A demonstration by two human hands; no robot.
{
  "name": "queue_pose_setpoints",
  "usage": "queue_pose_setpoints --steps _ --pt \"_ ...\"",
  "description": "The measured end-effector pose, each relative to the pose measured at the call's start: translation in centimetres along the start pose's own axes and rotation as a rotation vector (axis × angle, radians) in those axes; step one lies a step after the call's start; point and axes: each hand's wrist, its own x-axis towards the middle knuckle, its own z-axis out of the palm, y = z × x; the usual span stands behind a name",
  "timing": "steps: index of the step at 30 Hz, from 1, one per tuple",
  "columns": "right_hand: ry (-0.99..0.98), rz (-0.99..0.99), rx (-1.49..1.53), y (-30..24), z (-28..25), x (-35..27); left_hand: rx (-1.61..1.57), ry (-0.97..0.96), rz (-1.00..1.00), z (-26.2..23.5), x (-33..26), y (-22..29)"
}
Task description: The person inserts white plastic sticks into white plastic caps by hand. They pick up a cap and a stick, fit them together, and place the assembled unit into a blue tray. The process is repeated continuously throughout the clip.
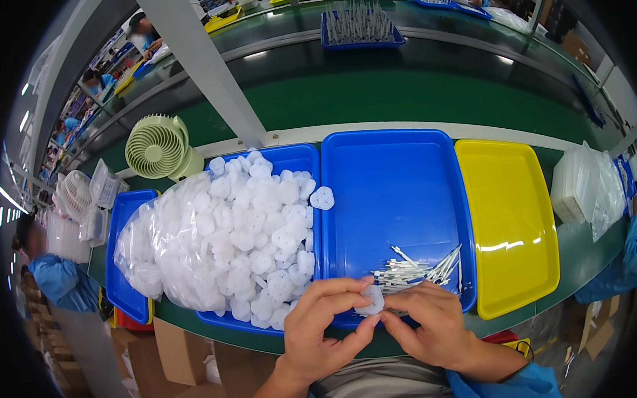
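My left hand [324, 325] pinches a small translucent white plastic piece [373, 301], round with a lobed edge, between thumb and fingers. Close against its right side, my right hand [430, 322] has its fingertips pressed together; whatever lies between them is hidden. Both hands are over the near edge of a blue tray [393, 173]. Just beyond the fingers, a loose bunch of thin white rods [414, 271] lies in that tray. To the left, many similar white plastic pieces [261, 225] spill from a clear plastic bag [169, 243] across another blue tray [309, 154].
A yellow tray [514, 213] sits at right, beside a stack of white packages [575, 183]. At the left stands a pale green fan [155, 148]. Across a white rail, a blue tray of upright rods [363, 28] rests on the green conveyor. Other people work farther left.
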Motion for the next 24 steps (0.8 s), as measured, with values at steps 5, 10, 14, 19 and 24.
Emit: queue_pose_setpoints --steps 5,10,14,19,24 --pt "-0.021 -0.006 -0.015 0.1 -0.1 -0.1 0.044 -0.072 0.072 -0.4 0.2 0.0" --pt "-0.044 0.007 0.021 0.1 -0.4 0.1 -0.008 -0.044 -0.043 -0.4 -0.2 -0.2" --pt "-0.071 0.017 0.087 0.5 -0.5 0.3 -0.14 -0.016 -0.081 -0.3 -0.6 -0.5" --pt "0.027 0.087 -0.309 1.6 -1.4 2.5 -0.268 0.068 -0.14 -0.3 -1.0 -1.2" --pt "-0.132 0.221 -0.58 3.3 -1.1 1.8 -0.028 0.097 -0.139 -0.4 -0.1 -0.6"
